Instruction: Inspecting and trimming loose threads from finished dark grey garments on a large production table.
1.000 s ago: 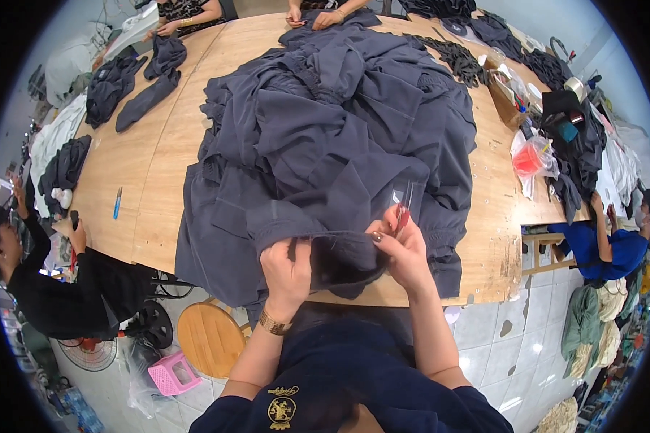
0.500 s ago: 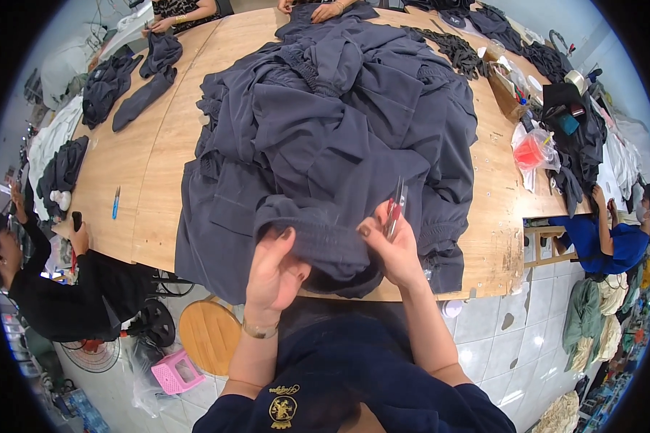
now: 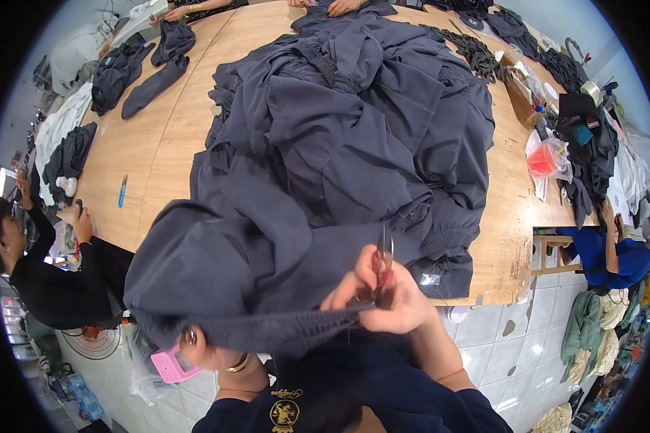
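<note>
A dark grey garment with a gathered elastic band hangs over the table's near edge. My left hand is closed on the band's left end, with most of its fingers behind the cloth. The right hand pinches the band's other end, so the band is drawn out straight between my hands. In that same right hand is a pair of thread snips, blades pointing up and away from me. Beyond the garment lies a big heap of similar dark grey garments.
Blue-handled snips lie on the wooden table at left. A red drink cup in plastic stands at right. People work around the table: one in black, one in blue, others' hands at the far side.
My left hand has moved left and toward me, pulling the band out wide. The right hand has come nearer to me and now pinches the band while keeping the snips. The view has shifted slightly.
</note>
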{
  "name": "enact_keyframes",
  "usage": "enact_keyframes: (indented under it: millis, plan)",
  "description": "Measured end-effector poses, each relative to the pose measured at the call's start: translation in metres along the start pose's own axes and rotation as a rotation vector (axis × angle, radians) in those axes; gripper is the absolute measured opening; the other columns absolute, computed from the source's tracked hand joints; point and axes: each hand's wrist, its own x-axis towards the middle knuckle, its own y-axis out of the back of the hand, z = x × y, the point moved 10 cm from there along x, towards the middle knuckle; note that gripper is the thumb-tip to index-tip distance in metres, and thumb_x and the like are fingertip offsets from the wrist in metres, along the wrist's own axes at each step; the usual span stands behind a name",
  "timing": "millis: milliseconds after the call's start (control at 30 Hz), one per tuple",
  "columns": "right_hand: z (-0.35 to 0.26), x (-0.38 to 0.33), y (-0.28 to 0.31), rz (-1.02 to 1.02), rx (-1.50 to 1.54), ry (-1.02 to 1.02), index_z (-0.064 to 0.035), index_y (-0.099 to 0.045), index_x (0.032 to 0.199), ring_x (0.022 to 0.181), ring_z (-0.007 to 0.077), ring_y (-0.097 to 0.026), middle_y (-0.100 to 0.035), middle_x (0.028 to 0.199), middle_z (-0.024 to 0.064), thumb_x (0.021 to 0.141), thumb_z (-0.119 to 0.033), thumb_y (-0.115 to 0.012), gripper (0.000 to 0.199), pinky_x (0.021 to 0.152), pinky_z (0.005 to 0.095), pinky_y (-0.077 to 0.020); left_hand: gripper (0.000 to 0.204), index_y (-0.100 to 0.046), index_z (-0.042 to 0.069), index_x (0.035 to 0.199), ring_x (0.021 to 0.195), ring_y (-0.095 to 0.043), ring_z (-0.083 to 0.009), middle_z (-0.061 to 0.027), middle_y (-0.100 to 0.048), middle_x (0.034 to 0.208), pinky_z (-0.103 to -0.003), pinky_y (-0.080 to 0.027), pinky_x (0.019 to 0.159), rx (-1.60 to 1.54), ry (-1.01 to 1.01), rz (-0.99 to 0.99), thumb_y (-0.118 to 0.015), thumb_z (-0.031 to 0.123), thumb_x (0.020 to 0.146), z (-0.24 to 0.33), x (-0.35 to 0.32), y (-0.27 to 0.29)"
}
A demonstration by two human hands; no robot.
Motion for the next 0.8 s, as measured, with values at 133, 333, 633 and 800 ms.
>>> enact_keyframes:
  millis: [133,333,633,800]
  plan:
    - [0.004,0.004,0.067,0.394,-0.240,0.151,-0.0070,-0.033,0.087,0.087,0.0142,-0.055,-0.059,0.091,0.0143,0.068,0.010,-0.048,0.029,0.080,0.0259,-0.0429,0.027,-0.054,0.006,0.109,0.104,-0.053,-0.0181,-0.0054,-0.058,0.111,-0.037,-0.043,0.087,0.325,0.468,0.301,-0.056,0.017,0.084,-0.102,0.013,0.027]
    - [0.036,-0.026,0.118,0.623,0.035,0.186,-0.0082,-0.036,0.090,0.082,0.0165,-0.057,-0.058,0.086,0.0146,0.065,0.009,-0.046,0.032,0.073,0.0219,-0.0428,0.015,-0.060,0.014,0.099,0.090,-0.056,-0.0106,0.0034,-0.061,0.096,-0.028,-0.044,0.072,-0.045,1.145,0.295,-0.061,0.022,0.087,-0.189,-0.069,0.029]
    - [0.007,-0.024,0.122,0.648,-0.351,0.278,-0.0065,-0.035,0.087,0.076,0.0156,-0.059,-0.060,0.084,0.0128,0.070,0.007,-0.053,0.029,0.072,0.0247,-0.0457,0.015,-0.059,0.007,0.096,0.062,-0.060,-0.0120,-0.0028,-0.062,0.084,-0.024,-0.044,0.041,0.278,0.519,0.146,-0.057,0.021,0.091,-0.128,0.008,0.006]
    - [-0.001,-0.022,0.111,0.765,-0.989,0.134,-0.0022,-0.037,0.093,0.067,0.0125,-0.061,-0.063,0.077,0.0091,0.074,-0.002,-0.062,0.031,0.059,0.0252,-0.0475,0.014,-0.059,0.007,0.094,0.060,-0.059,-0.0113,-0.0027,-0.063,0.081,-0.022,-0.042,0.041,0.239,0.484,0.196,-0.056,0.021,0.091,-0.133,0.004,0.009]
